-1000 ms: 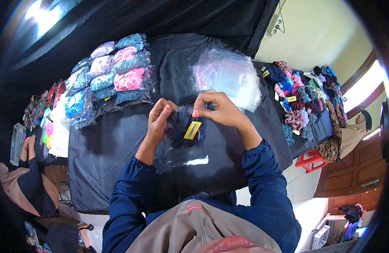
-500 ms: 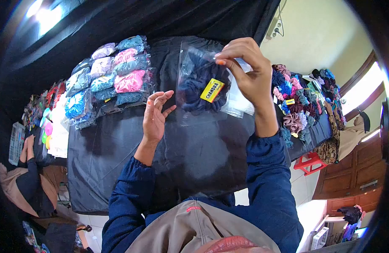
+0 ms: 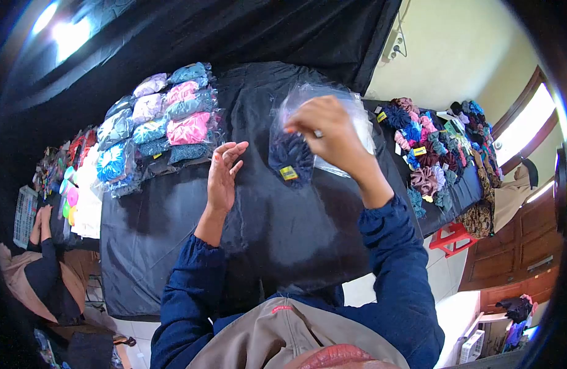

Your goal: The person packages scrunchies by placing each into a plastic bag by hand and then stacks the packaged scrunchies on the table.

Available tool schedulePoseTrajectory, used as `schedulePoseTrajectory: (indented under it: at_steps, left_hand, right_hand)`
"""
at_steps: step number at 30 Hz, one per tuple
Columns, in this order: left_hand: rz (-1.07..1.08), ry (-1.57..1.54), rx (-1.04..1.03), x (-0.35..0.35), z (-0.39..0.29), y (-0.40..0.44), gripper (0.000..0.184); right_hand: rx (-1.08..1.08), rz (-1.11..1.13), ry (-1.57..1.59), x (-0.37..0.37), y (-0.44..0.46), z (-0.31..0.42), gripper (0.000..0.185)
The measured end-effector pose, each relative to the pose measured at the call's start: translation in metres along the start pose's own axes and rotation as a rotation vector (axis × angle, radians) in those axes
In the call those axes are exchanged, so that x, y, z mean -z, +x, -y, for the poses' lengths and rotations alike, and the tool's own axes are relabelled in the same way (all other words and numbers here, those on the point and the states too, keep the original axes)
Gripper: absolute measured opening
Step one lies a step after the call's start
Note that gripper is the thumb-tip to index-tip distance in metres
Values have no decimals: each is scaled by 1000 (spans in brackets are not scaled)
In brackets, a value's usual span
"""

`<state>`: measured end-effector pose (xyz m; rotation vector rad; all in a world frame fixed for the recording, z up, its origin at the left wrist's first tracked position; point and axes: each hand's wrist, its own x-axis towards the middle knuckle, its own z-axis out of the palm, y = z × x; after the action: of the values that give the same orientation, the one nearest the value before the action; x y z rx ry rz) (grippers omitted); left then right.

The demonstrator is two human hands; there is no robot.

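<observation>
My right hand is curled, its fingertips together at the upper part of a clear plastic bag. A dark navy scrunchie is inside the bag, with a yellow label near its lower edge. The hand is slightly blurred and hides part of the bag's top. To the left, my left hand is raised over the black cloth, fingers stretched out and holding nothing. Just behind the right hand lie several clear empty bags.
Packed scrunchies are stacked in rows at the left on the black-covered table. Loose scrunchies pile up at the right, above a red stool. At far left, another person's hands rest near a grey basket.
My right hand has come down and to the left with the bagged scrunchie, which now sits lower and farther from the camera. The left hand has moved slightly downward.
</observation>
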<state>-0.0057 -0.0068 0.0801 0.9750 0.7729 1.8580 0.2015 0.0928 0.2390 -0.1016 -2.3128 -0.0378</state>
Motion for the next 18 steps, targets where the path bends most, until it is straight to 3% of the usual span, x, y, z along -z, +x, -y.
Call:
schedulePoseTrajectory:
  at_steps: [3,4,7,12,15,18]
  left_hand:
    - [-9,18,-2,-1,3,-2,44]
    - [3,33,-4,-2,3,-2,45]
    - [27,65,4,-5,4,-3,53]
    - [96,113,19,-8,7,-4,81]
    - [284,47,159,-17,-2,-10,98]
    - [427,36,315,-25,-7,-14,100]
  right_hand:
    - [-170,-354,25,11,2,2,20]
    - [-171,-351,28,8,2,6,20]
    - [-34,160,60,-1,-4,9,17]
    - [-117,0,157,5,-3,11,12]
    - [-32,-47,178,7,-1,9,11]
    - [-55,-34,153,0,-5,6,12]
